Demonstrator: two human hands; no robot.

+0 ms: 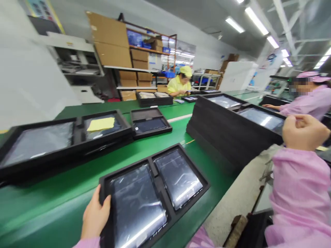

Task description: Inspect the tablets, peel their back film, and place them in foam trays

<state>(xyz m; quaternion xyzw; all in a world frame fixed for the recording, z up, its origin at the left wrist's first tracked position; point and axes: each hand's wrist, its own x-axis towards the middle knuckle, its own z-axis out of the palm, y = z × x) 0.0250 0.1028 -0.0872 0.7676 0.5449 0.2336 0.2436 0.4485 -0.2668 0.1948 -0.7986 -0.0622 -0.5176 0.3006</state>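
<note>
A black foam tray (153,182) lies on the green bench in front of me. Its two compartments each hold a dark glossy panel in clear film, a larger panel (138,203) on the left and a smaller panel (179,177) on the right. My left hand (94,213) grips the tray's left edge between thumb and fingers. Raised at the far right, my right hand (305,132) is curled into a fist by the near corner of a tall stack of black trays (219,134). Whatever that fist holds, if anything, is hidden. Film-covered panels lie in the stack's top tray.
More trays (77,137) stand at left, one with a yellow paper (100,124) on it. Behind is a smaller tray (151,122) with a dark panel. A person in yellow (179,82) sits across the green bench (178,128); a person in pink (307,96) works at right.
</note>
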